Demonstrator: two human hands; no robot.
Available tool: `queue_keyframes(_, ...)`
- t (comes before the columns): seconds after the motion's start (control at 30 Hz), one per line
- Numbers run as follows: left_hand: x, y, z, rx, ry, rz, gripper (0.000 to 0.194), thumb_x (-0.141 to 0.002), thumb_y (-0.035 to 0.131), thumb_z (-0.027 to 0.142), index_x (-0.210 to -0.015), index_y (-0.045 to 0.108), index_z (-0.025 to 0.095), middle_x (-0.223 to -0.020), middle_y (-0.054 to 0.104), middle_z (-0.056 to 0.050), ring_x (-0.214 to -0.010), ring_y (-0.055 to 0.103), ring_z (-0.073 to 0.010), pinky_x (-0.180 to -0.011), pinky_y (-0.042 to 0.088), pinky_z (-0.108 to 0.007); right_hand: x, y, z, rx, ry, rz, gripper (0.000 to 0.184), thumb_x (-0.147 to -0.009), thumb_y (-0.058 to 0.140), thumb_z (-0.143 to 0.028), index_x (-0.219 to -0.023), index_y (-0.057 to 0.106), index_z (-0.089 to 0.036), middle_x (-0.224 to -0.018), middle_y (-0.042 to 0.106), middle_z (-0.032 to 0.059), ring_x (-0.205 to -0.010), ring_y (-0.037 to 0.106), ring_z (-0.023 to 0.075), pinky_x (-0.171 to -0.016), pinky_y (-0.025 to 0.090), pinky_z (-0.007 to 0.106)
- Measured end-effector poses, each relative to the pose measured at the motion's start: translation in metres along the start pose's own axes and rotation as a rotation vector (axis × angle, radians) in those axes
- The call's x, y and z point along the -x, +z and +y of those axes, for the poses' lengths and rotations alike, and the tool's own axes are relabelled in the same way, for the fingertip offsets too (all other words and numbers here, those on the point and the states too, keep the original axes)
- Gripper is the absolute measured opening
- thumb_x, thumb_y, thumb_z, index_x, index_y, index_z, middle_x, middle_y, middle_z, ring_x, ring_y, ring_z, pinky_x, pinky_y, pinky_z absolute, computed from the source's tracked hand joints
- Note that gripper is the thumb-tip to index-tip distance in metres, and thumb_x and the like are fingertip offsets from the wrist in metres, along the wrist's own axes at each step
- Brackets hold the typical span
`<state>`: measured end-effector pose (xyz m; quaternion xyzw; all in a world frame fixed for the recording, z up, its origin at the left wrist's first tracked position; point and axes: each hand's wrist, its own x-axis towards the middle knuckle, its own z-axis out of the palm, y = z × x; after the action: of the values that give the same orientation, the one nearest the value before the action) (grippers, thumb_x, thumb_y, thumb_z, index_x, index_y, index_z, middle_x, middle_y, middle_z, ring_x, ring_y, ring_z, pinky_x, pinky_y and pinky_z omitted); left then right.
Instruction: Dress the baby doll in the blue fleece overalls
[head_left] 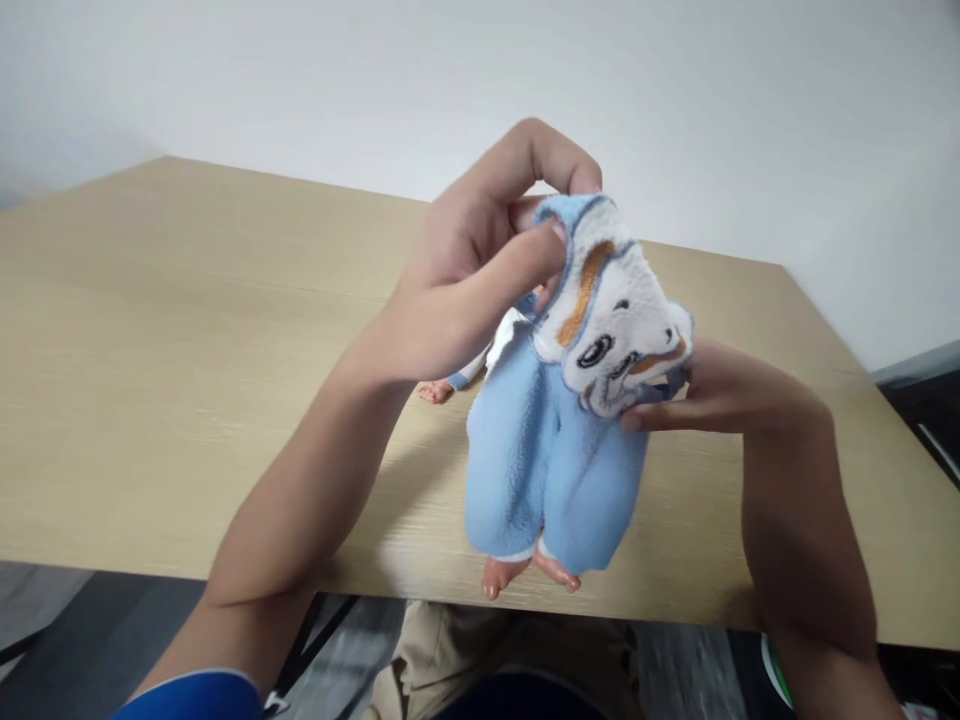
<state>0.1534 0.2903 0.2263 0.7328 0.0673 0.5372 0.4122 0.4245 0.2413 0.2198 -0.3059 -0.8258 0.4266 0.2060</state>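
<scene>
A doll lies on the table with its bare feet (529, 575) at the near edge, wearing light blue fleece trousers (506, 455). Over its upper body is a white and blue fleece doll garment piece (626, 310) with an embroidered animal face and orange patches. My left hand (480, 250) pinches the top edge of this piece between thumb and fingers, lifting it. Lower down on the right, my right hand (735, 390) grips its side edge, thumb in front. One small doll hand (435, 391) shows beyond my left wrist. The doll's head is hidden.
The light wooden table (187, 400) reaches to a white wall (315, 80) behind. My legs in beige trousers (435, 650) are below the near edge. Dark objects (926, 410) stand past the table's right side.
</scene>
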Motion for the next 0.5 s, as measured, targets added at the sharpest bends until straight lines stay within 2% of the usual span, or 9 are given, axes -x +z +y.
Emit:
queue_keyframes(0.03, -0.001, -0.002, 0.0, 0.037, -0.001, 0.001, 0.012, -0.111, 0.074, 0.028, -0.109, 0.068, 0.018, -0.076, 0.049, 0.005, -0.062, 0.046, -0.0083, -0.06, 0.04, -0.022, 0.001, -0.002, 0.002, 0.034, -0.003, -0.014, 0.041, -0.094, 0.094, -0.048, -0.12, 0.085, -0.018, -0.115, 0.087, 0.0089, -0.124, 0.08, 0.0315, -0.112, 0.066, 0.042)
queue_keyframes(0.07, -0.002, -0.005, 0.001, 0.06, -0.018, -0.011, 0.011, -0.112, 0.073, 0.025, -0.109, 0.067, 0.016, -0.076, 0.048, 0.005, -0.062, 0.043, -0.0074, -0.059, 0.036, -0.021, 0.002, -0.004, 0.003, 0.048, -0.012, 0.015, 0.037, -0.093, 0.096, -0.046, -0.116, 0.086, -0.019, -0.113, 0.087, 0.0078, -0.12, 0.081, 0.0301, -0.111, 0.066, 0.04)
queue_keyframes(0.17, -0.005, -0.018, 0.003, 0.008, -0.178, -0.117, 0.01, -0.115, 0.062, 0.022, -0.109, 0.065, 0.013, -0.08, 0.049, 0.004, -0.069, 0.043, -0.0072, -0.059, 0.034, -0.021, 0.008, -0.004, 0.001, -0.014, -0.106, 0.174, 0.027, -0.088, 0.1, -0.035, -0.108, 0.087, -0.022, -0.097, 0.086, 0.0018, -0.088, 0.08, 0.0228, -0.084, 0.069, 0.032)
queue_keyframes(0.23, -0.006, -0.028, 0.005, -0.127, -0.29, -0.211, 0.021, -0.117, 0.054, 0.024, -0.1, 0.063, 0.014, -0.083, 0.051, 0.002, -0.075, 0.045, -0.0085, -0.062, 0.037, -0.022, 0.011, -0.003, 0.0, -0.033, -0.17, 0.273, 0.026, -0.086, 0.101, -0.028, -0.109, 0.089, -0.026, -0.095, 0.086, -0.0004, -0.079, 0.077, 0.0207, -0.073, 0.066, 0.029)
queue_keyframes(0.3, -0.005, -0.038, 0.007, -0.307, -0.386, -0.284, 0.034, -0.119, 0.048, 0.031, -0.091, 0.062, 0.016, -0.087, 0.055, 0.001, -0.079, 0.049, -0.0104, -0.069, 0.041, -0.025, 0.013, -0.003, 0.001, -0.018, -0.203, 0.338, 0.03, -0.086, 0.101, -0.029, -0.114, 0.091, -0.03, -0.1, 0.088, 0.0004, -0.084, 0.079, 0.0231, -0.075, 0.067, 0.03)
queue_keyframes(0.4, -0.002, -0.053, 0.007, -0.512, -0.514, -0.344, 0.044, -0.116, 0.053, 0.048, -0.085, 0.065, 0.018, -0.091, 0.062, -0.001, -0.089, 0.058, -0.0154, -0.082, 0.049, -0.03, 0.015, -0.004, 0.008, 0.009, -0.19, 0.365, 0.039, -0.087, 0.101, -0.033, -0.125, 0.091, -0.032, -0.117, 0.09, 0.0026, -0.103, 0.084, 0.0267, -0.09, 0.068, 0.033)
queue_keyframes(0.5, -0.003, -0.065, 0.007, -0.47, -0.477, -0.409, 0.056, -0.101, 0.07, 0.07, -0.078, 0.067, 0.019, -0.091, 0.067, -0.003, -0.098, 0.064, -0.0216, -0.091, 0.061, -0.038, 0.015, -0.004, 0.013, -0.03, -0.199, 0.35, 0.043, -0.089, 0.102, -0.032, -0.13, 0.089, -0.031, -0.125, 0.089, 0.0023, -0.112, 0.083, 0.0246, -0.098, 0.066, 0.031)
